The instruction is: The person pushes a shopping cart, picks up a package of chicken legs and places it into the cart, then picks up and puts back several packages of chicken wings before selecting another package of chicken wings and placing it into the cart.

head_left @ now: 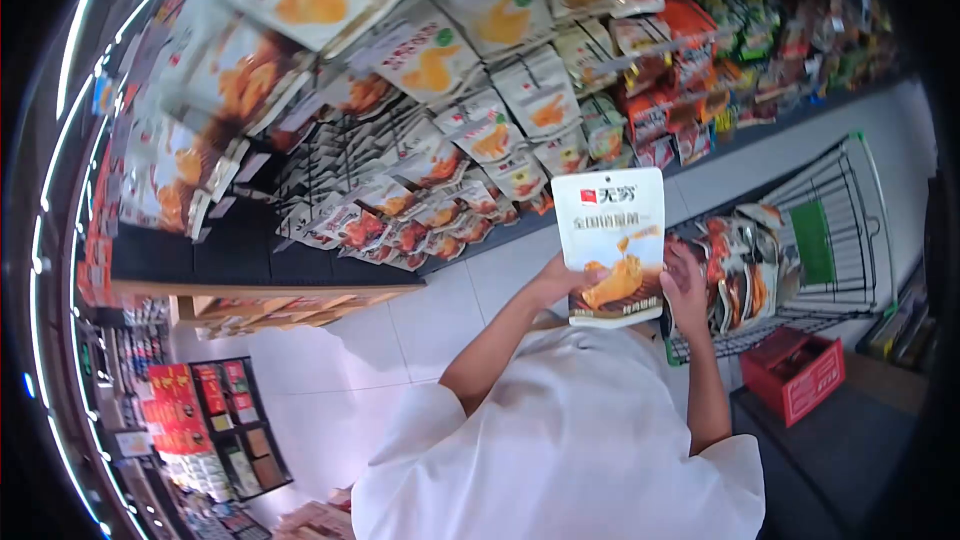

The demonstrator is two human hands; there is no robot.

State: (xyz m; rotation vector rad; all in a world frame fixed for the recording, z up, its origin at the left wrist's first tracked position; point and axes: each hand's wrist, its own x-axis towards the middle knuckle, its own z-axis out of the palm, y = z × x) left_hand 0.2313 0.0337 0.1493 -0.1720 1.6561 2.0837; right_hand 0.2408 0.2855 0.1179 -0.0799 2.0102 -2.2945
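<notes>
An upright white snack bag (613, 230) with a picture of a golden chicken drumstick is held in front of my white shirt. My left hand (556, 282) grips its lower left side, thumb across the front and the other fingers hidden behind. At the lower right edge is my right hand (686, 288), its thumb and fingers apart, the thumb close to or touching the bag. Just beyond that hand, a wire shopping cart (868, 230) holds a pile of similar snack bags (745, 270).
Hanging snack bags (430, 65) fill the rack ahead and to the left, above a dark shelf base (300, 265). A red box (793, 375) stands at the right by the cart. Tiled floor (440, 325) lies between rack and body. Red packages (172, 410) are displayed at lower left.
</notes>
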